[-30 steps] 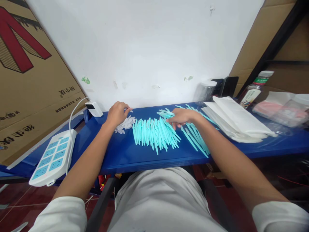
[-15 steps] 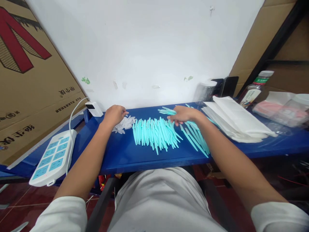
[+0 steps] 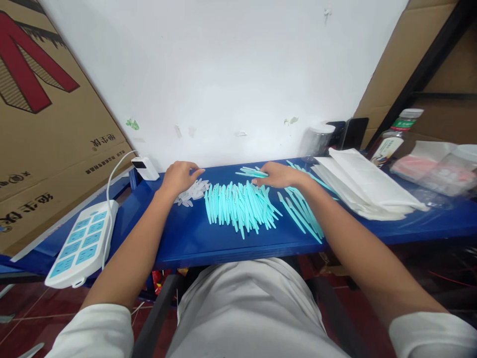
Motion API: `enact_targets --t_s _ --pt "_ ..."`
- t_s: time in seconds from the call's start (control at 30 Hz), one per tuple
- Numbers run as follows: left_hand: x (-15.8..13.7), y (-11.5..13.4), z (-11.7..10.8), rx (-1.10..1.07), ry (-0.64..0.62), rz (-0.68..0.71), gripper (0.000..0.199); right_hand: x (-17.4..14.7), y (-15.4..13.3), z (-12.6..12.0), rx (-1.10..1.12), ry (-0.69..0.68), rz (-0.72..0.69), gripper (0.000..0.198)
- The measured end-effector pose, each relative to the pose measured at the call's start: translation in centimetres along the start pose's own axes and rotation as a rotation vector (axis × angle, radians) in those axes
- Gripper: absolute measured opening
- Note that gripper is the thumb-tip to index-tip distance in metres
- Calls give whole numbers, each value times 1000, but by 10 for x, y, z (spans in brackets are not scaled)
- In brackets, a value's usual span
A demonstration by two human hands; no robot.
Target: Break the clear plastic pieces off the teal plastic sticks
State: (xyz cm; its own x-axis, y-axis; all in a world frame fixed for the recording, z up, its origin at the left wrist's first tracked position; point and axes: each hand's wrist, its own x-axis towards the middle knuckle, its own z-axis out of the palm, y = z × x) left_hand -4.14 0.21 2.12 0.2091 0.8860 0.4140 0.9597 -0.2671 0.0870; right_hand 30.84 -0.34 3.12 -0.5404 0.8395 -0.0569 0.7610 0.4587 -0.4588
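Observation:
My right hand [image 3: 276,175] is closed around a small bunch of turquoise eyebrow razors [image 3: 249,172], their slim ends pointing left. Just in front of it, a dense row of the same razors [image 3: 238,206] lies on the blue table. More razors [image 3: 300,214] are spread beneath and beside my right forearm. My left hand [image 3: 181,176] hovers at the pile of small clear plastic caps [image 3: 193,192], thumb and fingers apart, with nothing visible between them. Part of the cap pile is hidden behind that hand.
White plastic sleeves [image 3: 372,184] lie stacked at the right, with a clear jar [image 3: 318,141] and a bottle [image 3: 395,136] behind. A white power strip [image 3: 84,243] and a small white device [image 3: 145,168] are at the left. The wall [image 3: 231,74] bounds the back of the table.
My right hand has moved slightly left with its bunch of razors. The fingers of my left hand have gone from a pinch to spread apart over the caps.

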Motion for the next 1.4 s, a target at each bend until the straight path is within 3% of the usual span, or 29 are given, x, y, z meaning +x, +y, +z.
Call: enact_targets --t_s 0.13,0.23,0.33,0.6,0.8,0.93,1.23,1.4 --pt "-8 42 5 -469 92 242 47 1 -6 4 67 -72 -165 54" --pt "-14 66 11 -608 50 327 40 0 -12 7 127 -117 -210 53" --pt "-18 74 16 -680 -19 324 33 -3 -16 8 161 -118 -201 51" --pt "-21 78 17 -868 -138 294 29 -9 -18 6 303 -210 -166 54" --pt "-23 83 17 -866 -119 277 33 -10 -21 6 283 -237 -151 55" --pt "-22 81 18 -892 -127 246 36 -10 -20 5 259 -138 -140 59" --pt "-12 62 26 -971 -91 122 41 -10 -11 -2 268 86 61 70" --pt "-10 58 23 -977 -112 86 44 -14 -15 -5 305 92 -63 67"
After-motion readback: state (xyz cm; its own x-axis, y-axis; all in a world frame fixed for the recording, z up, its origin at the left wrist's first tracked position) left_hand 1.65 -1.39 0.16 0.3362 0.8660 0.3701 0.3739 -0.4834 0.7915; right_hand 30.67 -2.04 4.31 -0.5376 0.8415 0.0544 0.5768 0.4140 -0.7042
